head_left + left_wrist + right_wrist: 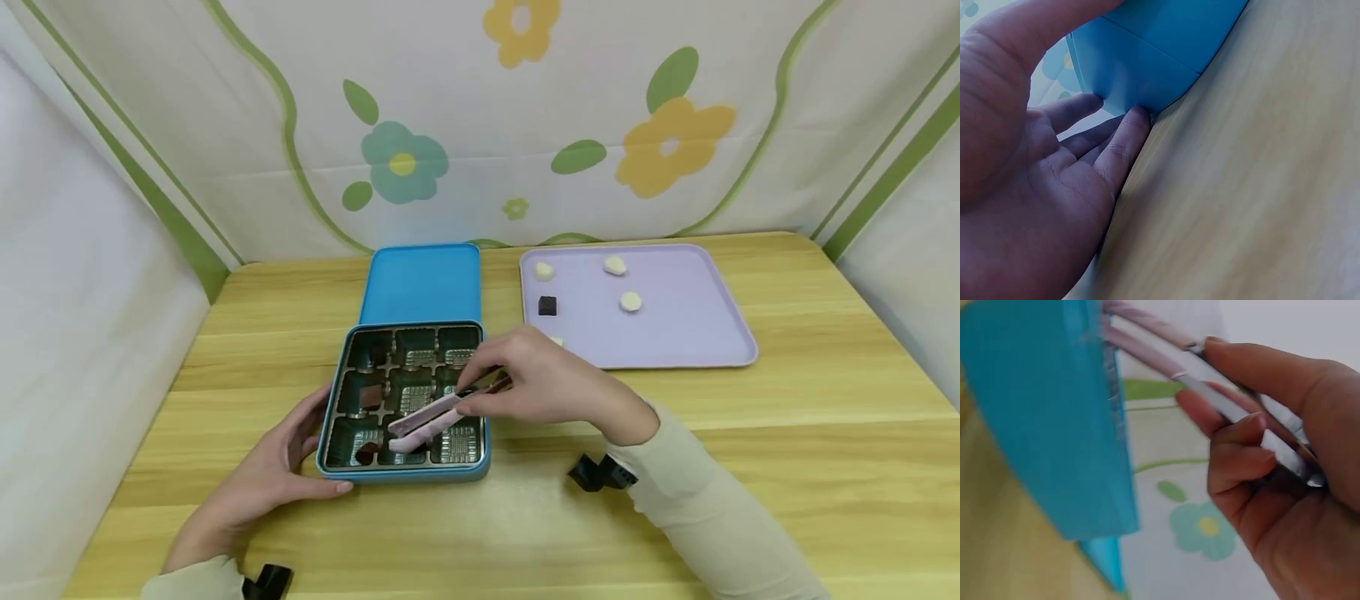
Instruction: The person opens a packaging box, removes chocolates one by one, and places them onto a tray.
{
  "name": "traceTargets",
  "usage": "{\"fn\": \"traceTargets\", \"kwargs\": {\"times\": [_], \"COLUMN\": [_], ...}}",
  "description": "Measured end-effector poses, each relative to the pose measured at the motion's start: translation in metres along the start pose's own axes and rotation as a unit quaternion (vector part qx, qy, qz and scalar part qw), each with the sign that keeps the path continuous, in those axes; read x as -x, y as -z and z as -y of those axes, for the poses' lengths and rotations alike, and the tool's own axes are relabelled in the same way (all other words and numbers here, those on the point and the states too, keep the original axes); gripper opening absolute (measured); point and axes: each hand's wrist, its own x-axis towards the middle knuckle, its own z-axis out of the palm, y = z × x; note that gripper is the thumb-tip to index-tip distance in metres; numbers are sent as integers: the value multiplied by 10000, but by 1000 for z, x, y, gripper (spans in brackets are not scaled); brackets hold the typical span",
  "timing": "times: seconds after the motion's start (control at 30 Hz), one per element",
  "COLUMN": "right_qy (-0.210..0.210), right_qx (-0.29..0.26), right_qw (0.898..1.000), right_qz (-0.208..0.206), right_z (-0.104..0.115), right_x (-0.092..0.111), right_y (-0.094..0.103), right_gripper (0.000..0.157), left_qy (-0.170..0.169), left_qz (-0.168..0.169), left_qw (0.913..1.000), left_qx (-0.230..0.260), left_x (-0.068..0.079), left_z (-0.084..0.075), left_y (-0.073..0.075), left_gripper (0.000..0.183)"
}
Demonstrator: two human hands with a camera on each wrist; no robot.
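A blue tin (pixel 405 477) with a dark divided insert lies on the table. My left hand (pixel 273 471) holds its front left corner, fingers (pixel 1124 140) against the left side and thumb along the front. My right hand (pixel 536 379) grips metal tongs (pixel 427 423) with pale pink tips, held over the front middle compartment. A dark piece shows partly beneath the tips; whether they touch it cannot be seen. Brown chocolates sit in the left column: a square one (pixel 371 396) in the middle, a rounded one (pixel 367 452) in front and a dark one (pixel 378 353) at the back.
The tin's blue lid (pixel 423 283) lies behind it. A lilac tray (pixel 682 329) at the back right carries a dark chocolate (pixel 547 306) and several white pieces (pixel 630 302); one is partly hidden by my right hand. A floral curtain (pixel 465 108) hangs behind the table.
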Motion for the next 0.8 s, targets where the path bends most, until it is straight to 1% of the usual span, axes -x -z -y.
{"fn": "traceTargets", "kwargs": {"times": [0.07, 0.2, 0.3, 0.4, 0.47, 0.63, 0.8], "right_qy": [-76, -492, -922, -1216, -1307, -1386, -1589], "right_qx": [-334, -912, -1121, -1209, -1283, -1471, -1646], "right_qw": [9992, 9935, 9875, 9832, 9811, 9768, 9703], "right_qz": [-187, -476, -619, -627, -628, -706, -789], "right_z": [-8, -20, -24, -27, -29, -31, -32], "right_x": [6, 18, 25, 28, 30, 31, 32], "right_y": [-1, 1, 4, 5, 5, 3, 5], "right_gripper": [10, 9, 11, 10, 10, 10, 11], "left_qy": [-35, -155, -171, -146, -137, -94, -183], "left_qz": [26, 17, -9, 8, 31, 81, 58], "left_qw": [10000, 9999, 9998, 9999, 9999, 9999, 9998], "left_qx": [-23, -70, -88, -52, -51, -32, -50], "left_x": [0, 0, -1, -1, -1, -1, -2], "left_z": [-1, -1, -2, -3, -3, -3, -3], "left_y": [0, 0, 0, 0, 0, 1, 1], "left_gripper": [120, 120, 121, 122, 122, 122, 122]}}
